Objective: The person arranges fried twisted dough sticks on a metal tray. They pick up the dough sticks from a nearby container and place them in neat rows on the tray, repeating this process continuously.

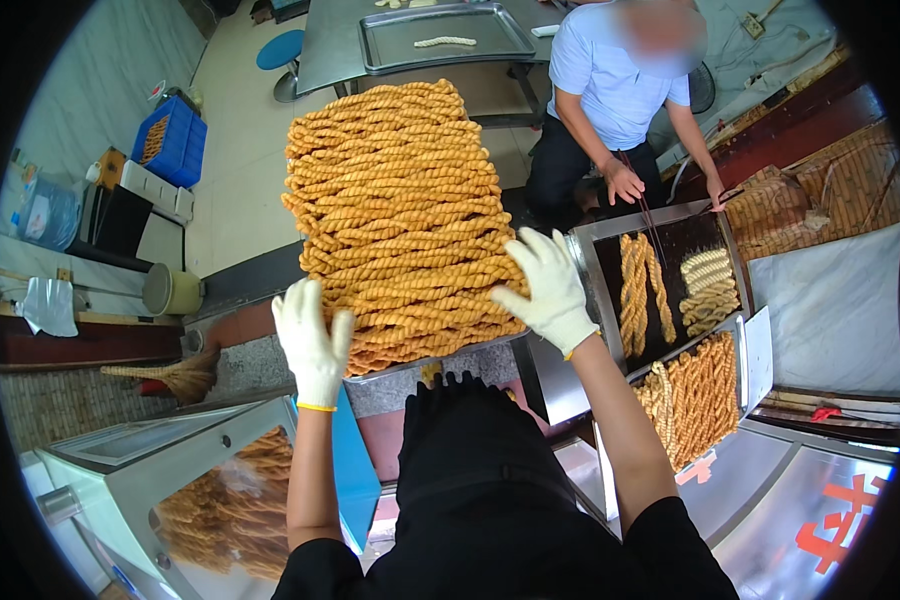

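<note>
A tall stack of fried dough twists (405,217) on a metal tray (435,360) lies before me. My left hand (313,341), in a white knit glove, is at the stack's near left corner, fingers apart. At the right side, my right hand (551,289), gloved alike, has its thumb and fingers spread against the end twists. Neither hand is closed around a twist. To the right, long twists (634,296) and paler ones (709,289) lie in a fryer of dark oil (589,262). Beside it a rack holds more browned twists (694,397).
A co-worker (615,97) sits behind the fryer with long chopsticks (645,206) over the oil. A steel table (322,45) with a tray (367,49) stands beyond the stack. A glass cabinet (120,480) is at lower left, a broom (187,375) and bucket (171,290) at left.
</note>
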### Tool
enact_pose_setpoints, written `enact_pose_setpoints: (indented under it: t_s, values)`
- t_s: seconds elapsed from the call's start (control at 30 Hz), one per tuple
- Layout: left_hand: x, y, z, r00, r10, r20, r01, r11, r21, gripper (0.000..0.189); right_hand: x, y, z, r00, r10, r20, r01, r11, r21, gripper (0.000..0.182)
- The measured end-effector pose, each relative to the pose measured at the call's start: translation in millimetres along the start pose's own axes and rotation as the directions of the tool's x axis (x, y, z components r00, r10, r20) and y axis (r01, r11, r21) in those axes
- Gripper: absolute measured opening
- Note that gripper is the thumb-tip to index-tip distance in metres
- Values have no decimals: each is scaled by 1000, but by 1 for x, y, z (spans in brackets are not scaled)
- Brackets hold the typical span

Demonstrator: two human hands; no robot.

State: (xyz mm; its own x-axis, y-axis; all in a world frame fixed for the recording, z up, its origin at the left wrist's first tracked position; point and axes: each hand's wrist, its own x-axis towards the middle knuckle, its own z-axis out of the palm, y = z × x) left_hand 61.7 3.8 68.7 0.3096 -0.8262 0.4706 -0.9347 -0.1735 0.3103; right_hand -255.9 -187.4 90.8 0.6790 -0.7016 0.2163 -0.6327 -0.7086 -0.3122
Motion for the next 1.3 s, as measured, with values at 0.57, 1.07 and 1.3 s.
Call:
enact_pose_setpoints:
  t_s: [0.57,1.07,1.3]
  values:
    - [7,-2,17,912,318,259,-362,921,145,109,-12,19,18,982,-184,-51,171,967,-190,108]
    - [112,138,33,883,466,48,-406,813,-417,93,37,-29,-45,995,68,-75,-45,960,275,50]
    - [178,178,-84,954,-93,-285,-243,320,-916,81,44,-48,-45,934,30,-356,106,929,355,94]
